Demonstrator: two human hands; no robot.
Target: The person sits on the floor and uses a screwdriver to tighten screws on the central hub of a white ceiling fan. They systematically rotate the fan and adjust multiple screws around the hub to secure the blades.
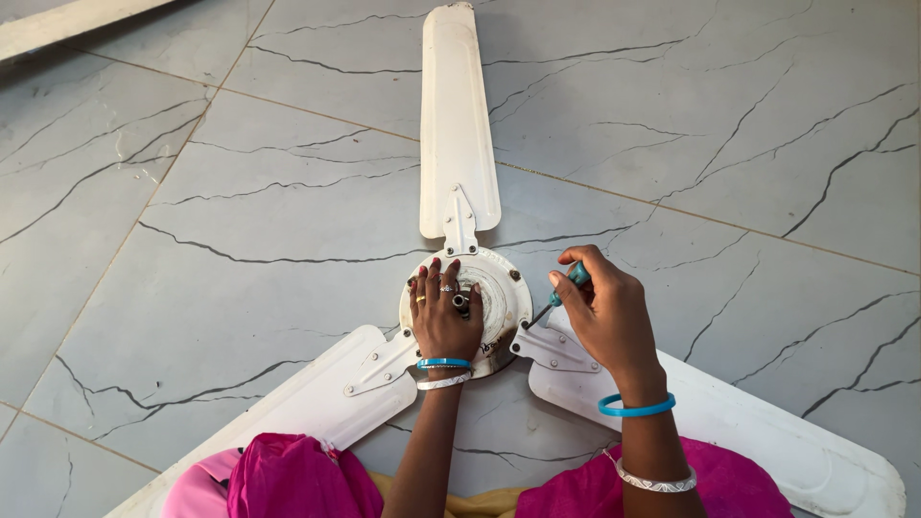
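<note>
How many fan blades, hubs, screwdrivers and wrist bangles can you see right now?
Blades: 3
Hub: 1, under the left hand
Screwdriver: 1, in the right hand
Bangles: 4, two on each wrist
Total: 9

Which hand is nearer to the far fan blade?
Left. The left hand rests on the motor hub just below the far blade; the right hand holds a screwdriver off to the side.

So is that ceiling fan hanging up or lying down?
Lying down. The white ceiling fan rests flat on the grey tiled floor, blades spread, with the left hand pressed on its hub.
</note>
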